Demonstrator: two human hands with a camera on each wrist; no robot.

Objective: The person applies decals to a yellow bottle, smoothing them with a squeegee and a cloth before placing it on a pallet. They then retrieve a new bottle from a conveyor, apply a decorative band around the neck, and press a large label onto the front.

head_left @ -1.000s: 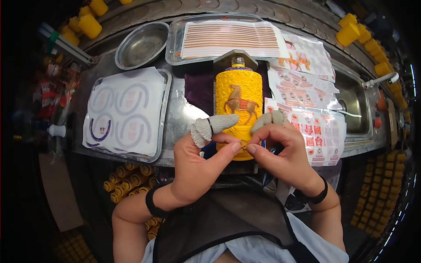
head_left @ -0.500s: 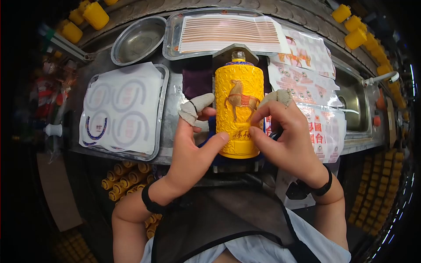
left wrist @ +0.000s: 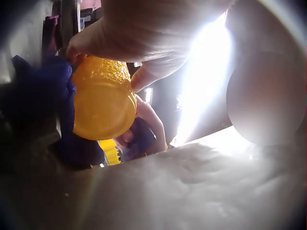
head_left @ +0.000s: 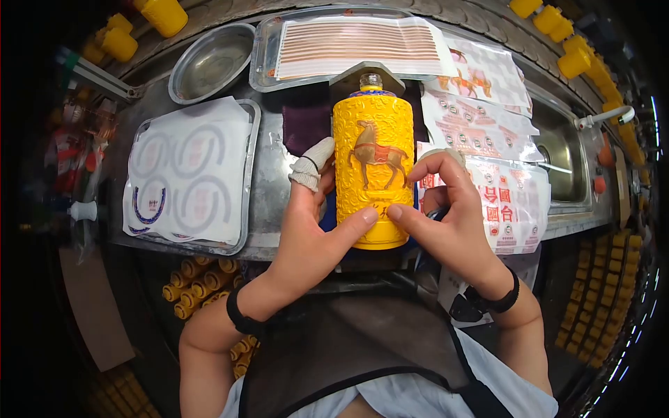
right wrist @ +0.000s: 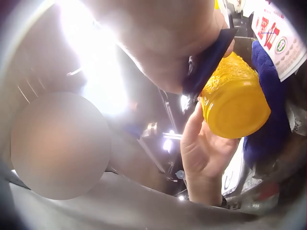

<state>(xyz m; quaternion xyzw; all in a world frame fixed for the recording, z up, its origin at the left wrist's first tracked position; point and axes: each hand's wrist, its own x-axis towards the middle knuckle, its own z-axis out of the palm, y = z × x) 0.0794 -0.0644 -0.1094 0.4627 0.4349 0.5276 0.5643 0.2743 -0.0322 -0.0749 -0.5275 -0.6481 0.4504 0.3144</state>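
A yellow embossed bottle (head_left: 346, 184) with a glass neck leans on its support in the head view, a brown horse picture (head_left: 376, 157) on its front. My left hand (head_left: 301, 226) holds its left side, fingers behind and thumb on the front beside small dark lettering (head_left: 382, 209). On the lettering's right end presses the thumb of my right hand (head_left: 456, 223), its bent index finger at the bottle's right side. Cloth finger covers (head_left: 312, 165) sit on both hands. Dark blue cloth (right wrist: 209, 60) shows against the right hand in the right wrist view.
Left stands a tray (head_left: 252, 174) with ring-printed sheets (head_left: 198, 143), and behind it a metal bowl (head_left: 209, 66). A tray of striped sheets (head_left: 362, 49) lies beyond the bottle. Printed decal sheets (head_left: 505, 202) cover the right side, beside a sink (head_left: 568, 164).
Both hands were pinched together over the bottle's lower front; they parted, uncovering the lettering. The left hand moved round the bottle's left side, and both thumbs now lie at the lettering.
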